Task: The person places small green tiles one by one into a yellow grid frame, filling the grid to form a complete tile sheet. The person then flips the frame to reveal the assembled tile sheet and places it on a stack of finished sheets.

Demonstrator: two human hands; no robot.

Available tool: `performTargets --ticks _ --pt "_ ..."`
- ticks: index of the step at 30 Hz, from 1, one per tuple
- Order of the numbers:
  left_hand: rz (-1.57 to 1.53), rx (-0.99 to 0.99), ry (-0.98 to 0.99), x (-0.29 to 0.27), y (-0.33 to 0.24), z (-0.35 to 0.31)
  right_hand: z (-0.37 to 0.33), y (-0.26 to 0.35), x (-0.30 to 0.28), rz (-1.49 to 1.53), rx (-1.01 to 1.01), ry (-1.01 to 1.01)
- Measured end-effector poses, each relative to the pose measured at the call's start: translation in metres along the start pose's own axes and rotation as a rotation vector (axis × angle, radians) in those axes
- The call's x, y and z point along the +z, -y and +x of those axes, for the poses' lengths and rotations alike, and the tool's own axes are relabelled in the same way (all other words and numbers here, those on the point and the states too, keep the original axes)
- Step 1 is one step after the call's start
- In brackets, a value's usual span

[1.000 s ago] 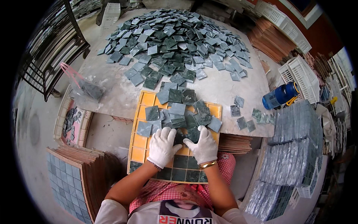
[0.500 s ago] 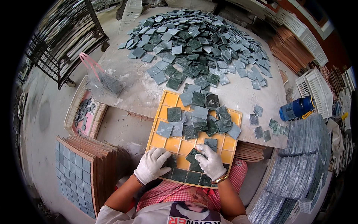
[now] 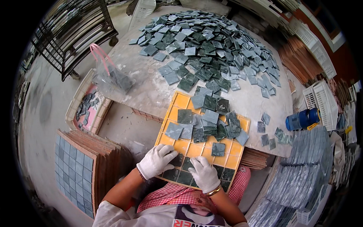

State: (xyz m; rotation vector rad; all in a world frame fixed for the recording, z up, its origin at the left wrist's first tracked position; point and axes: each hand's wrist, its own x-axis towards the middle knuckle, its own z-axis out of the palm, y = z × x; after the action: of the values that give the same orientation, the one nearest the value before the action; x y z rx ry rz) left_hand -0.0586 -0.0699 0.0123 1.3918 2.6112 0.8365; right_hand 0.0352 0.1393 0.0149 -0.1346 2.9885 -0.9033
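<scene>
A yellow grid tray (image 3: 180,101) lies tilted on the table's near edge, with loose green stone tiles (image 3: 208,118) heaped on its far half and seated tiles filling its nearest rows. My left hand (image 3: 156,161), in a white glove, rests on the tray's near left corner, fingers pressing a tile. Beside it my gloved right hand (image 3: 204,173) lies flat on tiles in the near rows. A single loose tile (image 3: 218,149) sits in a cell just beyond my right hand.
A big heap of green tiles (image 3: 211,45) covers the far table. A plastic bag with pink handles (image 3: 109,77) lies at the left. A blue bottle (image 3: 301,119) is at the right. Stacked tile sheets (image 3: 81,170) stand lower left, and more sheets (image 3: 302,174) at the right.
Both hands have drawn back from the tile heap toward the tray's near rows. The left hand moved onto the near left corner; the right hand now lies flat on seated tiles.
</scene>
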Motion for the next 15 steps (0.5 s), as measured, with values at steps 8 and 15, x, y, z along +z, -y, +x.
performTargets --ticks 8,15 --pt "-0.072 0.054 0.064 -0.002 0.009 0.003 0.007 -0.011 0.001 0.002 -0.199 0.057" --pt "-0.157 -0.057 -0.014 -0.008 0.01 -0.004 0.016 0.005 -0.009 -0.05 -0.041 0.129"
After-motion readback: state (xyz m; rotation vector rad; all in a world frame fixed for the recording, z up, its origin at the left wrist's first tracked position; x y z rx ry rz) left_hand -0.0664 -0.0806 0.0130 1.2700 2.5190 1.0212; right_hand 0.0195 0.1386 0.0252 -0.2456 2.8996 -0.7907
